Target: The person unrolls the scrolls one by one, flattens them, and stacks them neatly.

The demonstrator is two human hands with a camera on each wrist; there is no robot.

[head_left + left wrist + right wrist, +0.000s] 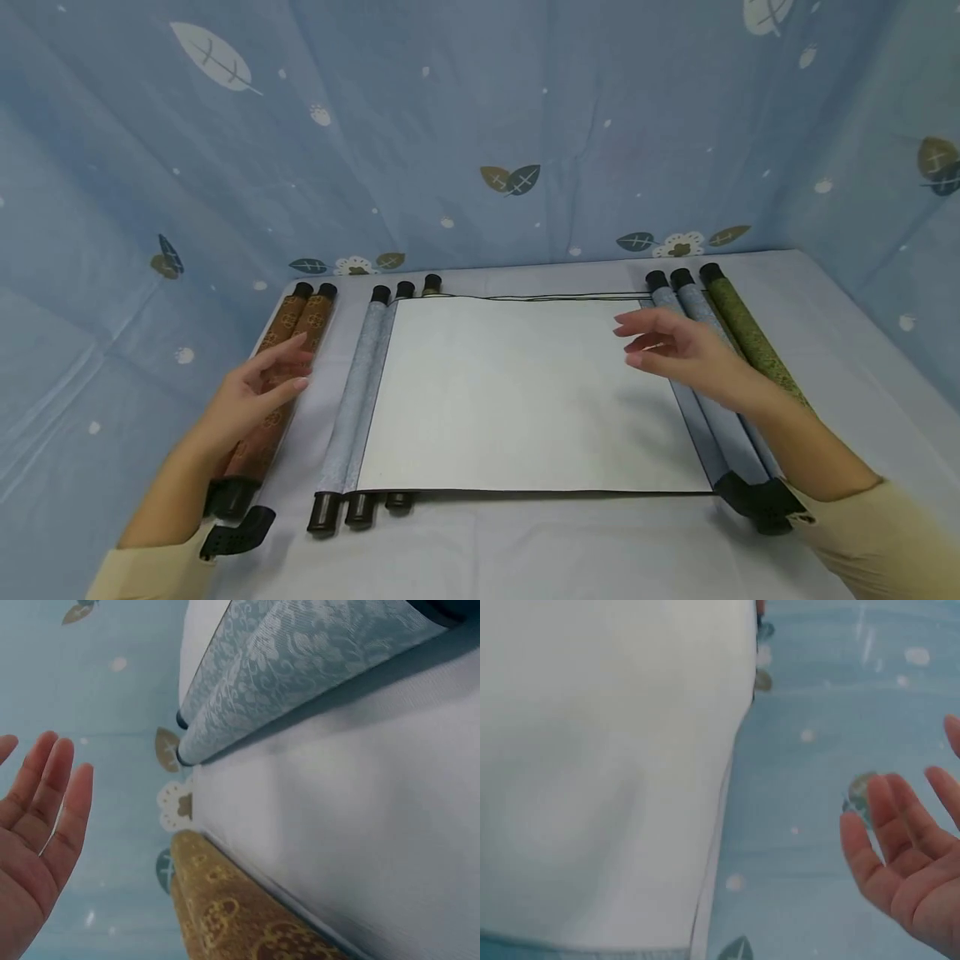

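Observation:
A white sheet (517, 392) lies unrolled at the middle of the table, with light blue patterned rollers (352, 400) along its left and right sides. Over the two brown patterned scrolls (258, 442) at the left hovers my left hand (258, 387), its fingers relaxed and holding nothing. My right hand (678, 350) hangs above the sheet's right edge and the blue rolls there, fingers loosely bent and nothing in them. Both palms show in the wrist views, the left hand (37, 847) and right hand (911, 870) apart from every scroll.
A green scroll (750, 333) slants along the right side, partly hidden by my forearm. Black caps end the rolls. White cloth (480, 542) covers the table, and a blue leaf-print curtain (450, 125) rises behind it. Dark bands (238, 533) sit on both wrists.

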